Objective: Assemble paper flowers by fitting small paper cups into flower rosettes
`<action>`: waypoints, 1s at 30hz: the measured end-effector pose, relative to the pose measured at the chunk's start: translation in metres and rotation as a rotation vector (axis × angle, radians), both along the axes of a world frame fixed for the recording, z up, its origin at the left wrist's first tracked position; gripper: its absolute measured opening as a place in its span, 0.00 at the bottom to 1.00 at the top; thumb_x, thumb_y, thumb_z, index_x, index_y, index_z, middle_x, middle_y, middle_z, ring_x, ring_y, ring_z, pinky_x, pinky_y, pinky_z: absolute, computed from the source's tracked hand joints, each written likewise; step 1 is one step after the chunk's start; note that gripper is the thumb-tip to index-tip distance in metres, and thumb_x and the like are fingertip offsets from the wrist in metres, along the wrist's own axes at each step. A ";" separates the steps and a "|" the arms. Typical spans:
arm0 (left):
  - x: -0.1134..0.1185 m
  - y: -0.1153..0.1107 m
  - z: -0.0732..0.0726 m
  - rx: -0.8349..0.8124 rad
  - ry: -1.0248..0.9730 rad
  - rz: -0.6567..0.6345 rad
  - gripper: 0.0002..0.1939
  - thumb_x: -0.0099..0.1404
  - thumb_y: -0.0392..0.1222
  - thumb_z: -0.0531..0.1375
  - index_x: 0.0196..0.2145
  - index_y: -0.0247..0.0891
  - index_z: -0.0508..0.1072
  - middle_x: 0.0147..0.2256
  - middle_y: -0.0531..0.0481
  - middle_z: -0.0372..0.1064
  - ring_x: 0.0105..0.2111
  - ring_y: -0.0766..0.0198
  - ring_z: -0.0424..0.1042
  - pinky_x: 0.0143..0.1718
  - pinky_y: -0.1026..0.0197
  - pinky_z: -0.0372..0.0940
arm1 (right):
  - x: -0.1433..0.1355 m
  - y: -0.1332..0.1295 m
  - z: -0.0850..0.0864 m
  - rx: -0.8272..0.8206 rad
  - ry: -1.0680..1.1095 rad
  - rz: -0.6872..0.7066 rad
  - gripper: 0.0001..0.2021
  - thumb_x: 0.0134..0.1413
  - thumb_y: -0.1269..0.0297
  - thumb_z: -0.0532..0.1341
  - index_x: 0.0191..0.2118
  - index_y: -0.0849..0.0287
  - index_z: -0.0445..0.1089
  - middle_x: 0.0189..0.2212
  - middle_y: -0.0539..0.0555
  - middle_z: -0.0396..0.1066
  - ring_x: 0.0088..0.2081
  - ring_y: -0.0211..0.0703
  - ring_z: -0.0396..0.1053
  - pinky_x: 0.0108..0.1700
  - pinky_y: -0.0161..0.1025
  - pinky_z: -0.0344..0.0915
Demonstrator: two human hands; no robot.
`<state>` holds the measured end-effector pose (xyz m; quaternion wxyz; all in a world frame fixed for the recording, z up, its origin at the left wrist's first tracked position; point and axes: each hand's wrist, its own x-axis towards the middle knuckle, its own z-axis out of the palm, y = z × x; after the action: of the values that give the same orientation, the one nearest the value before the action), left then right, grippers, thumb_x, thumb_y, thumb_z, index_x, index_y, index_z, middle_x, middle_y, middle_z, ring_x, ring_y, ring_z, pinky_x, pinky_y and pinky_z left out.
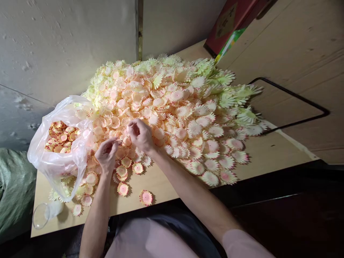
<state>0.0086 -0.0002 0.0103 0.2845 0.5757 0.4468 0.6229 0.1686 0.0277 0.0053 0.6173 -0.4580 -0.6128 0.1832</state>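
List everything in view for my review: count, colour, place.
Table: one, light wood, centre
Flowers: uncountable, cream, pink, pale green, heaped on table
Plastic bag: one, translucent white, left end
Bagged flowers: many, orange-yellow, red-edged, inside it
Clear container: one, colourless, near left corner
Box: one, red, back right
Small item: one, green-yellow, beside the box
Bent bar: one, black, right
Panel: one, brown, right
Fabric: one, green, far left
Wall: one, grey, back
Shirt: one, pale pink, bottom
Left hand: one, bare, heap's front left
Right hand: one, bare, beside it
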 end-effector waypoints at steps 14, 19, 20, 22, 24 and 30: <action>-0.009 0.006 -0.004 -0.071 0.049 -0.079 0.16 0.59 0.47 0.66 0.44 0.37 0.79 0.41 0.44 0.79 0.32 0.62 0.79 0.35 0.63 0.74 | -0.004 -0.012 0.018 -0.383 0.406 0.604 0.16 0.48 0.56 0.68 0.41 0.60 0.71 0.33 0.51 0.73 0.18 0.27 0.61 0.17 0.28 0.57; -0.012 0.007 -0.005 -0.050 0.091 -0.069 0.15 0.59 0.45 0.66 0.44 0.38 0.79 0.42 0.44 0.79 0.32 0.63 0.78 0.34 0.65 0.73 | -0.003 -0.012 0.021 -0.430 0.521 0.621 0.17 0.44 0.59 0.70 0.39 0.61 0.72 0.31 0.52 0.75 0.17 0.28 0.63 0.16 0.27 0.60; -0.012 0.007 -0.005 -0.047 0.099 -0.072 0.15 0.59 0.44 0.66 0.44 0.38 0.79 0.42 0.44 0.79 0.33 0.63 0.78 0.34 0.65 0.73 | -0.003 -0.012 0.022 -0.429 0.525 0.621 0.16 0.44 0.59 0.71 0.38 0.61 0.72 0.31 0.51 0.75 0.17 0.28 0.63 0.16 0.26 0.60; -0.012 0.007 -0.006 -0.042 0.113 -0.084 0.15 0.59 0.44 0.66 0.44 0.39 0.79 0.42 0.44 0.78 0.36 0.61 0.78 0.36 0.63 0.73 | -0.002 -0.012 0.022 -0.434 0.517 0.631 0.16 0.44 0.60 0.71 0.38 0.61 0.72 0.30 0.51 0.75 0.16 0.27 0.62 0.15 0.27 0.60; -0.013 0.008 -0.006 -0.033 0.121 -0.106 0.15 0.60 0.44 0.66 0.44 0.39 0.79 0.43 0.44 0.78 0.39 0.59 0.78 0.40 0.62 0.73 | -0.002 -0.012 0.022 -0.440 0.512 0.646 0.16 0.45 0.59 0.70 0.38 0.61 0.72 0.29 0.50 0.75 0.15 0.27 0.61 0.14 0.27 0.59; -0.013 0.008 -0.006 -0.011 0.131 -0.164 0.14 0.61 0.42 0.65 0.45 0.40 0.79 0.44 0.44 0.78 0.43 0.57 0.77 0.47 0.57 0.72 | -0.002 -0.011 0.020 -0.438 0.529 0.662 0.15 0.45 0.60 0.70 0.38 0.61 0.72 0.28 0.49 0.74 0.15 0.27 0.61 0.15 0.27 0.60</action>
<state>-0.0047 0.0080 0.0045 0.3081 0.6483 0.4191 0.5560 0.1666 0.0170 0.0257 0.5494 -0.2954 -0.4946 0.6052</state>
